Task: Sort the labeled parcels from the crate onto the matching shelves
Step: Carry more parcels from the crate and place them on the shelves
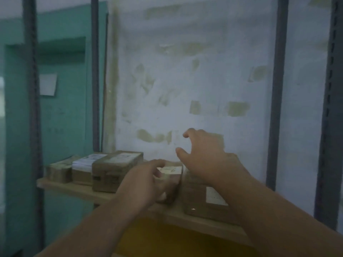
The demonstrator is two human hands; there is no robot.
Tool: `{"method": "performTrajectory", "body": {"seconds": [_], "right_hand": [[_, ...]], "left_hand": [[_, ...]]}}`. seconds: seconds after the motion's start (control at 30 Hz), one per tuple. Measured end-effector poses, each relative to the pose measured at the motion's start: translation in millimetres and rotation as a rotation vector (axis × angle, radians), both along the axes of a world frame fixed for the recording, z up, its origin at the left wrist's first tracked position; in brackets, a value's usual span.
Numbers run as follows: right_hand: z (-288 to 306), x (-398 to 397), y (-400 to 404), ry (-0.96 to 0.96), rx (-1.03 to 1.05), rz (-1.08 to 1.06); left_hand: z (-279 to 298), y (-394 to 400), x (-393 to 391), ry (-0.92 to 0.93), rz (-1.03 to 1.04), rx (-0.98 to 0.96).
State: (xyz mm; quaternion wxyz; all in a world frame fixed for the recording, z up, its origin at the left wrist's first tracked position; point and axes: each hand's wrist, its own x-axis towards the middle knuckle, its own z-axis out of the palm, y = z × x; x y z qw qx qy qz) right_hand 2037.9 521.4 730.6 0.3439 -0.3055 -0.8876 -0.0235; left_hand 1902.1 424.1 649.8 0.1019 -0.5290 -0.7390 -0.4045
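A wooden shelf (74,189) carries several brown parcels. My left hand (144,182) grips a small parcel with a white label (171,171) standing on the shelf, thumb on its near side and fingers over its top. Just right of it lies a flat parcel with a white label (207,201). My right hand (202,156) hovers above these two with fingers spread and loosely curved, holding nothing. Further left sit a larger taped parcel (115,169), one with a white sheet on top (83,169) and another at the shelf's left end (59,171).
Grey metal shelf uprights (276,108) (330,108) (32,89) (95,71) frame the bay. A peeling white wall (185,80) lies behind the shelf, a teal door (65,108) at left. Something yellow (167,238) shows below the shelf edge.
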Motion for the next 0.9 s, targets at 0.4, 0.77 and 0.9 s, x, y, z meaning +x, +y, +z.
{"method": "performTrajectory", "body": {"seconds": [0.4,0.77,0.9], "right_hand": [[-51,-239,-250,0.152,0.060,0.677],[-131,-461,-358,0.055,-0.064,0.891],[-165,-556,-365,0.022,-0.139,0.946]], "left_hand": [[-85,-303,-205,0.057,0.577,0.014],[-159,-452,-373,-0.118,0.885,-0.193],[-189,-461,-451,-0.182,0.942,-0.222]]}}
